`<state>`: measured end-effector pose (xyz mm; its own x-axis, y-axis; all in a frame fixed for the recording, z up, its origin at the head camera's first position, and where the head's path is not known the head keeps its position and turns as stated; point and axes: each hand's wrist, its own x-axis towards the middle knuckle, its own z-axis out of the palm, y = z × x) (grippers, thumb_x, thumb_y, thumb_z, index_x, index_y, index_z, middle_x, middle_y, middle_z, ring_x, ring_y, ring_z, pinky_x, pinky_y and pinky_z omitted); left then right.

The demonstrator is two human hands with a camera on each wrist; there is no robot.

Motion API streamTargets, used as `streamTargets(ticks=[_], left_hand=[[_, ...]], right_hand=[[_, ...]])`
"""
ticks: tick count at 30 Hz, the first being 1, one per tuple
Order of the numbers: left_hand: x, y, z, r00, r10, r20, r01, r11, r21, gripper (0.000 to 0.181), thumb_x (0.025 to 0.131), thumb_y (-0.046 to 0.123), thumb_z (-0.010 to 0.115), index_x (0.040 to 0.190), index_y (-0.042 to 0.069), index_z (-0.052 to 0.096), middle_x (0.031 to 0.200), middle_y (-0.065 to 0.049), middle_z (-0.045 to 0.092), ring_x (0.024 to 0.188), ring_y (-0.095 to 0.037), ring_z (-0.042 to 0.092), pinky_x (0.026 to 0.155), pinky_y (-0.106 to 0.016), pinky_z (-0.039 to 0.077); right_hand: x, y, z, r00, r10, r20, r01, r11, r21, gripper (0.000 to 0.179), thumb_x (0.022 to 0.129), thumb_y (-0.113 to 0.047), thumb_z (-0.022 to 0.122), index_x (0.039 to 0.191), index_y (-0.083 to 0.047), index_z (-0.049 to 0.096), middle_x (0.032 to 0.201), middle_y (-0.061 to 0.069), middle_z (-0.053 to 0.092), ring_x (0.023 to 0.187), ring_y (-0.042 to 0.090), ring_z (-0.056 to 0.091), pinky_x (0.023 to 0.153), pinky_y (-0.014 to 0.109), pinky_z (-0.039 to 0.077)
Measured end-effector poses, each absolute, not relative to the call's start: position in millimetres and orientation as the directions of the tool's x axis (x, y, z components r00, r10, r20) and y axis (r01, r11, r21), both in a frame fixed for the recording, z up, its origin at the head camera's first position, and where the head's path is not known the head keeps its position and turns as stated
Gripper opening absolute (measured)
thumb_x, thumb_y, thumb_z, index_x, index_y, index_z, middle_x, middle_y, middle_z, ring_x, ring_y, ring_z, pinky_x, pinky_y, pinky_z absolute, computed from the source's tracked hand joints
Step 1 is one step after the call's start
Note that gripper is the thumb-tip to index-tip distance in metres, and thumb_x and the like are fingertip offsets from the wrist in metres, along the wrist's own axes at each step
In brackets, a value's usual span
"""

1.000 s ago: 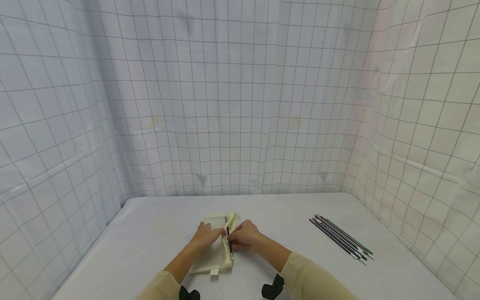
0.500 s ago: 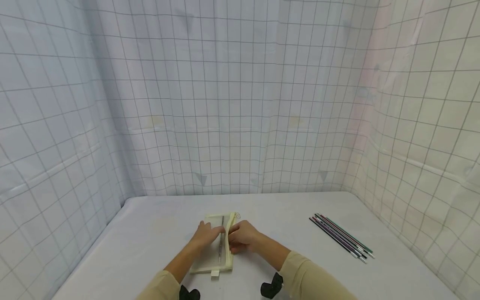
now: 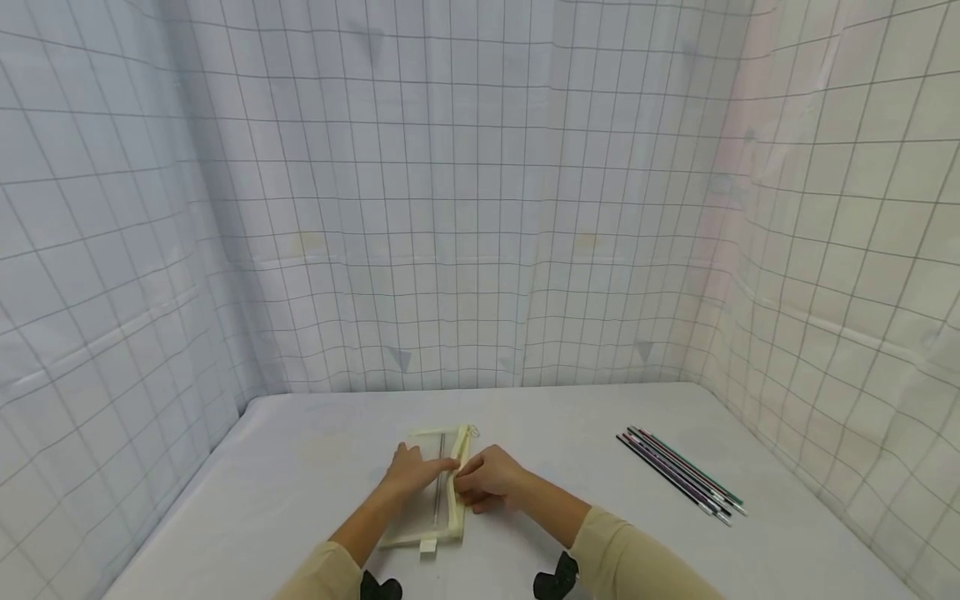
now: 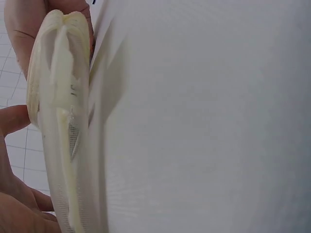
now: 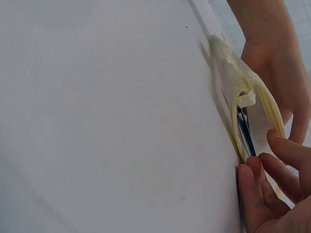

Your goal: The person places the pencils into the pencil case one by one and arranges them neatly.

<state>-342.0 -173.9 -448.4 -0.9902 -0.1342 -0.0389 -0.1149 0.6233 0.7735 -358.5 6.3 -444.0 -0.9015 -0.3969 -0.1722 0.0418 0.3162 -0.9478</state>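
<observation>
A see-through pencil case (image 3: 453,518) with cream edges lies at the table's middle, its opening on the right side. One dark pencil (image 3: 437,496) shows through its clear face, lying lengthwise. My left hand (image 3: 411,473) is over the case from the left, thumb on the opening's upper edge, holding it. At that opening, my right hand (image 3: 491,477) holds the edge with curled fingers. In the right wrist view, a dark blue pencil (image 5: 246,132) lies between the gaping edges (image 5: 269,107), close to the right fingertips (image 5: 252,162). Part of the opening is hidden by the fingers.
Several dark, red and green pencils (image 3: 682,475) lie in a loose bundle on the right of the white table (image 3: 300,450). A gridded white curtain (image 3: 480,250) surrounds the back and sides. A small tab (image 3: 428,547) sticks out of the case's near edge.
One second ago the right hand held a dark pencil at the case's opening; it now lies inside the case, further left. The right fingers are at the opening's edge, which stands raised.
</observation>
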Motion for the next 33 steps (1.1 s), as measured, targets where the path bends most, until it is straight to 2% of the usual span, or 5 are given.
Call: streamTargets(ticks=[4,15,25,33], left_hand=[[-341,-174,-447,-0.991,-0.13,-0.038,-0.112,0.622,0.775,0.101,0.086,0.046,0.075,0.146,-0.025,0.032,0.158,-0.045,0.016,0.144,-0.059,0.024,0.114,-0.066,0.027],[-342,-174,-448,-0.991,-0.127,-0.036,-0.11,0.649,0.753,0.106,0.082,0.046,0.079,0.145,-0.026,0.032,0.157,-0.045,0.016,0.144,-0.059,0.025,0.113,-0.066,0.028],[-341,-173,-446,-0.991,-0.128,-0.026,-0.103,0.643,0.759,0.098,0.082,0.038,0.075,0.143,-0.026,0.034,0.155,-0.046,0.02,0.14,-0.06,0.03,0.111,-0.065,0.032],[-340,-171,-443,-0.992,-0.125,-0.037,-0.109,0.648,0.753,0.096,0.083,0.038,0.073,0.144,-0.026,0.034,0.156,-0.046,0.017,0.141,-0.061,0.028,0.111,-0.067,0.031]], right_hand=[[-358,9,-445,-0.905,-0.392,-0.163,0.021,0.341,-0.94,0.006,0.087,-0.007,0.083,0.089,-0.003,0.079,0.073,0.006,0.073,0.058,0.012,0.063,0.049,0.024,0.053],[-357,12,-444,-0.914,-0.385,-0.132,-0.028,0.383,-0.923,0.009,0.086,-0.012,0.085,0.085,-0.005,0.08,0.069,0.005,0.071,0.057,0.012,0.062,0.048,0.024,0.052],[-355,21,-441,-0.92,-0.379,-0.102,-0.068,0.411,-0.909,0.012,0.082,-0.012,0.088,0.086,-0.006,0.078,0.07,0.005,0.071,0.055,0.012,0.061,0.05,0.026,0.052],[-360,34,-436,-0.927,-0.364,-0.092,-0.084,0.441,-0.894,0.013,0.081,-0.011,0.089,0.086,-0.006,0.078,0.069,0.005,0.069,0.056,0.013,0.06,0.051,0.027,0.053]])
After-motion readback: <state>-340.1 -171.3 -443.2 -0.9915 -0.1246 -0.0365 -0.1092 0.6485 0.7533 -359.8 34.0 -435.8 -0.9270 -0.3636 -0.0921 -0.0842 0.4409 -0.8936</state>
